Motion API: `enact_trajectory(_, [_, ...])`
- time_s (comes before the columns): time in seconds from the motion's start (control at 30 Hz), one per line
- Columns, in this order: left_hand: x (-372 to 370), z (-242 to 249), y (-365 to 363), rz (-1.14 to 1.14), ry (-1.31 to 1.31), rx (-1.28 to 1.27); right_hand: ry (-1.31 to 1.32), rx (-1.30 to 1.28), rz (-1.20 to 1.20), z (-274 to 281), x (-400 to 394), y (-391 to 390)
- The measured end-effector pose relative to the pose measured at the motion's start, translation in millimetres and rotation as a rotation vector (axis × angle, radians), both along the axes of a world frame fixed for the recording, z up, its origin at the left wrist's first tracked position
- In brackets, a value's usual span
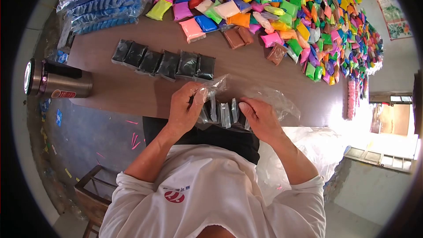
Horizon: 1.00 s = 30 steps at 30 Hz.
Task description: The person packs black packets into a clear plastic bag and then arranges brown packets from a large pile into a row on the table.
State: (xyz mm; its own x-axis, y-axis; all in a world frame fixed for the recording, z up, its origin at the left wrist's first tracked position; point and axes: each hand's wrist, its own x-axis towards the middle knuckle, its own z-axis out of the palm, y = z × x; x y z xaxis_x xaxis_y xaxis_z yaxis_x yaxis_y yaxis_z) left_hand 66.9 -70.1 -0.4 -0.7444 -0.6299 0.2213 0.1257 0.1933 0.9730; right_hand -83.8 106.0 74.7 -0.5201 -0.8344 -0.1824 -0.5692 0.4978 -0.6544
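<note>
At the near table edge, my left hand (186,106) and my right hand (262,118) are closed on opposite sides of a clear plastic bag (275,100). Between them stands a row of small dark packets (224,113), set on edge with their silvery seals upward. The thumb of my right hand presses at the row's right end. Loose film sticks up beside my left fingers and spreads out past my right hand. Just beyond my left hand lie several flat black packets (163,64) in a side-by-side row.
A large heap of colourful packets (304,22) covers the table's far and right parts. Bagged stacks of blue packets (105,11) lie far left. A steel flask (66,79) lies at the table's left edge. A wooden stool (94,189) stands on the floor at lower left.
</note>
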Motion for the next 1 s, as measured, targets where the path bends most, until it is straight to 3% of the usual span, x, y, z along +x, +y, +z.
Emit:
enact_trajectory(0.2, [-1,0,0,0.019,0.013,-0.035,0.028,-0.086,-0.074,17,5,-2])
enact_trajectory(0.3, [-1,1,-1,0.007,0.003,-0.027,0.086,0.137,0.062,23,3,-2])
enact_trajectory(0.5, [4,-1,-3,-0.021,-0.088,-0.005,0.122,0.01,0.066,32,15,-15])
enact_trajectory(0.6, [1,4,-2,-0.009,-0.045,0.01,0.134,0.052,0.17,23,11,-15])
enact_trajectory(0.8, [0,5,0,-0.001,-0.034,0.014,0.084,0.076,0.155,21,8,-15])
enact_trajectory(0.9, [3,4,-3,-0.018,-0.082,0.009,0.171,0.083,0.13,52,17,-19])
enact_trajectory(1.0, [3,5,-2,-0.021,-0.087,0.01,0.193,-0.08,0.139,76,17,-19])
